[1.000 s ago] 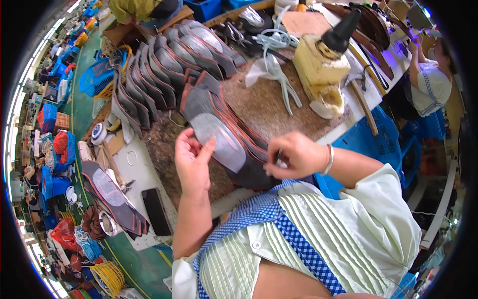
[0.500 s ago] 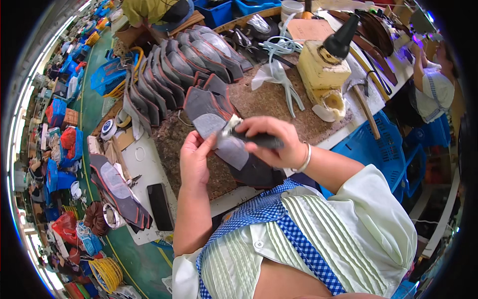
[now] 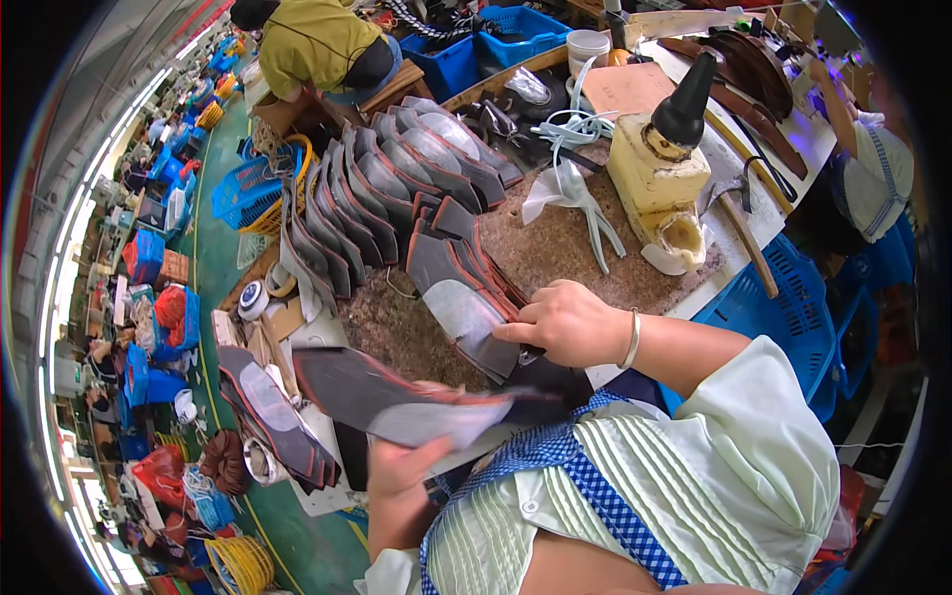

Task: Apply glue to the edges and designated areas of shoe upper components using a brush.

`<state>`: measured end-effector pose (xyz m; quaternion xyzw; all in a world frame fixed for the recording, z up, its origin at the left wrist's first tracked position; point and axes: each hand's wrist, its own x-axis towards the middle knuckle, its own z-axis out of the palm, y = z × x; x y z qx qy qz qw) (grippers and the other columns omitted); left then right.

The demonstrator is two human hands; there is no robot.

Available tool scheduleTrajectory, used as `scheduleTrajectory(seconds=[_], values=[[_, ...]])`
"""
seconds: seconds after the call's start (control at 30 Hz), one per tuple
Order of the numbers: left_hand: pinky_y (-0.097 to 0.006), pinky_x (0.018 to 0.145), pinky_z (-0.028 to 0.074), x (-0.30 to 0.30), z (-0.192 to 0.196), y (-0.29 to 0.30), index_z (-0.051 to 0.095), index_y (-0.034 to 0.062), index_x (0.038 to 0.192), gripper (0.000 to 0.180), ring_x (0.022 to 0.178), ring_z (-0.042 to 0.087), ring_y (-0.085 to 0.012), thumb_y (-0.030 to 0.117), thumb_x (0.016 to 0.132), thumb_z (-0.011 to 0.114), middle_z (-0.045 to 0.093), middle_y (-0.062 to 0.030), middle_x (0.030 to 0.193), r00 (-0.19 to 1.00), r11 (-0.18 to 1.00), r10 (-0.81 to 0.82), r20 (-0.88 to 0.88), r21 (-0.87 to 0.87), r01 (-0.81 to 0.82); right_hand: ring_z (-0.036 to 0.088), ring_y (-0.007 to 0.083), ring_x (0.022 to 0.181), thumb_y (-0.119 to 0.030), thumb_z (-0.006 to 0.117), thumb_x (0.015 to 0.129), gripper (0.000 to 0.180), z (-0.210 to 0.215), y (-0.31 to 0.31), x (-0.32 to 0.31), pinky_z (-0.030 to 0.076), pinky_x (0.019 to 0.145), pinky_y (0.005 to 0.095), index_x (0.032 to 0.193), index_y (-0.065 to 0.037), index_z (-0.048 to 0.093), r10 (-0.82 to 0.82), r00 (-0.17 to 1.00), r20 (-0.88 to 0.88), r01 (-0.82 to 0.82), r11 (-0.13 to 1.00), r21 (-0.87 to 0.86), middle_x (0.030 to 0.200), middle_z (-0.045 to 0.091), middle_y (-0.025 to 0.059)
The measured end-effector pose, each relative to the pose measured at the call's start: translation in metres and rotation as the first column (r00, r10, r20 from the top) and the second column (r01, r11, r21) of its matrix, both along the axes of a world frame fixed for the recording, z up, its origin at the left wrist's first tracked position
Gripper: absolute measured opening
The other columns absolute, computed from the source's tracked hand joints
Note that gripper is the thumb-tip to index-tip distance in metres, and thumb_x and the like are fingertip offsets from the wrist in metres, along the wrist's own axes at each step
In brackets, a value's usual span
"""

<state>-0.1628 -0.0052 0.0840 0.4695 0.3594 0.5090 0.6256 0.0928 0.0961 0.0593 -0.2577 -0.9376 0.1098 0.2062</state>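
The left hand [image 3: 397, 466] has lifted one dark shoe piece [image 3: 397, 397] off the worktop [image 3: 555, 248], fingers pinching its edge; right hand [image 3: 565, 322] fingers now press the remaining stack [image 3: 466, 297], so another piece is separated.

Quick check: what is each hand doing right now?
Left hand: closed on a dark shoe-upper piece, lifted off the bench.
Right hand: fingers curled, pressing on the stack of upper pieces.
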Motion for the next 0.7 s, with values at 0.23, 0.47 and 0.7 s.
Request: scheduleTrajectory(seconds=[0.23,0.47,0.7], values=[[-0.040,0.096,0.039,-0.015,0.058,0.139,0.035,-0.0011,0.127,0.049,0.109,0.051,-0.0253,0.006,0.084,0.057,0.051,-0.0124,0.118,0.965,0.952,0.244,0.092,0.166,-0.256,0.058,0.0226,0.058,-0.012,0.067,0.068,0.019,0.003,-0.002,0.028,0.045,0.051,0.0326,0.086,-0.009,0.059,-0.288,0.836,-0.467,0.302,0.952,-0.047,0.063,0.057,0.0043],[-0.027,0.074,0.046,0.003,-0.025,0.376,0.052,0.0021,0.109,0.026,0.082,0.058,-0.0132,0.007,0.085,0.059,0.061,-0.0039,0.095,0.997,0.995,0.079,-0.019,0.056,-0.078,0.049,0.0156,0.052,-0.002,0.067,0.071,0.024,-0.009,-0.021,0.122,0.039,0.049,0.0258,0.064,-0.009,0.045,-0.579,0.483,-0.657,0.503,0.798,-0.333,0.061,0.050,0.0037],[-0.037,0.089,0.044,0.009,-0.062,0.421,0.045,-0.0077,0.116,0.043,0.101,0.056,-0.0237,0.018,0.085,0.062,0.056,-0.0148,0.109,0.942,0.943,0.243,-0.232,-0.170,-0.285,0.052,0.0063,0.060,-0.008,0.068,0.078,0.010,0.019,-0.023,0.192,0.044,0.054,0.0209,0.083,-0.002,0.061,-0.738,0.494,-0.460,0.537,0.675,-0.507,0.073,0.057,0.0014]])
